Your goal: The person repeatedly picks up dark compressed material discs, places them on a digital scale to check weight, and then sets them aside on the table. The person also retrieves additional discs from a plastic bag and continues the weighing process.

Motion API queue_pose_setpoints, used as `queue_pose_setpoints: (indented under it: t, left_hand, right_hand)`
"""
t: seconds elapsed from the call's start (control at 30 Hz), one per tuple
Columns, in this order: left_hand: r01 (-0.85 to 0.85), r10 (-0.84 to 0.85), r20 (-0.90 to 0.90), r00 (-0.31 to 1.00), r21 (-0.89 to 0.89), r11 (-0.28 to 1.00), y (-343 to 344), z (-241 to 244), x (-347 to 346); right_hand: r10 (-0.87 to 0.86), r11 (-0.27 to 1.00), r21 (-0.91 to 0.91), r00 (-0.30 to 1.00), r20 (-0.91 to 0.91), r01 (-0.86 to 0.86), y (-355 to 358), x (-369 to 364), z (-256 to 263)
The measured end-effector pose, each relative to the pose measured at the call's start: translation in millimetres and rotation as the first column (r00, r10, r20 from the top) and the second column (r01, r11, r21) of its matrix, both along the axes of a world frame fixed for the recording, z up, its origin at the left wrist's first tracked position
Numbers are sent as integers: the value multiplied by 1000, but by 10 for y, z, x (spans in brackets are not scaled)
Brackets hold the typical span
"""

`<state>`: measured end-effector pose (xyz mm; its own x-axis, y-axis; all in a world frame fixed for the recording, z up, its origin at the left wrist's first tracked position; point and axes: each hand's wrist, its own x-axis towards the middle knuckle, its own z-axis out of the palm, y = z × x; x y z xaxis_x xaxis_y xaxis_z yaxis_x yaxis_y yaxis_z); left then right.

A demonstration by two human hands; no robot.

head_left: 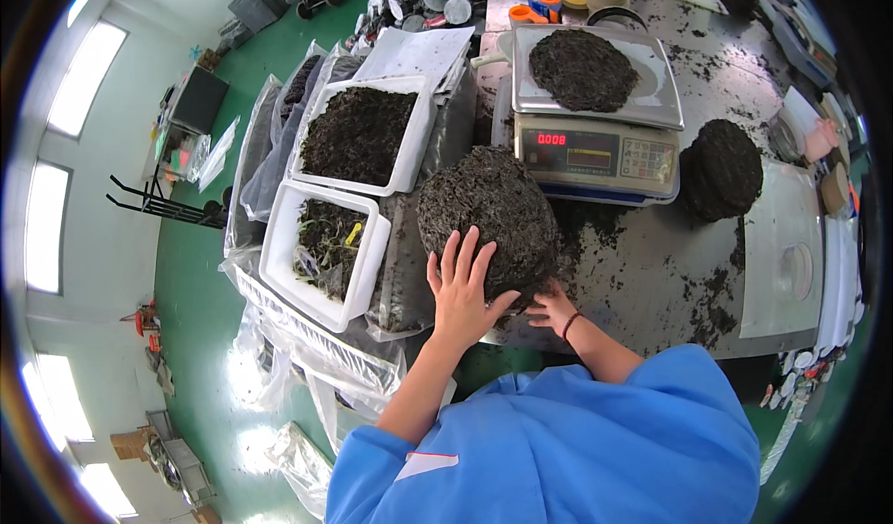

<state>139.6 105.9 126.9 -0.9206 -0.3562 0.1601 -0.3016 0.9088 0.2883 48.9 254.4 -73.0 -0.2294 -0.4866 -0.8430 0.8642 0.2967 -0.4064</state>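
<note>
A thick, round stack of dark dried seaweed (pixel 488 210), probably laver, lies before me near the table's front edge. My left hand (pixel 464 294) rests on its near side, fingers spread over the surface. At the stack's near right edge is my right hand (pixel 554 311), with a red bracelet at the wrist. Dark scraps partly hide its fingertips. Just beyond the stack stands a digital scale (pixel 593 154) with a lit red display. A flat seaweed disc (pixel 582 71) lies on its metal pan (pixel 659 88).
Left of the stack are two white plastic bins (pixel 422 105) (pixel 377 245) of dark loose seaweed; a yellow tool (pixel 354 234) lies in the nearer. More round discs (pixel 722 168) are piled right of the scale. Orange-handled scissors (pixel 527 15) lie behind it. Crumbs dot the metal tabletop (pixel 642 266).
</note>
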Motion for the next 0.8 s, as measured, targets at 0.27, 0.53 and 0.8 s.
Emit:
queue_pose_setpoints:
  t: [0.27,0.53,0.8]
  left_hand:
    - [12,-12,-1,1000,7,1000,-244,45,-234]
    - [-340,473,-219,854,453,824,-747,-63,-103]
    - [-290,331,-171,928,229,929,-820,-85,-277]
  right_hand:
    - [19,995,-96,998,54,-14,-337,-346,-267]
    - [148,976,68,399,-905,-209,111,-1273,971]
    - [68,705,428,-546,-835,-566,-405,-980,2503]
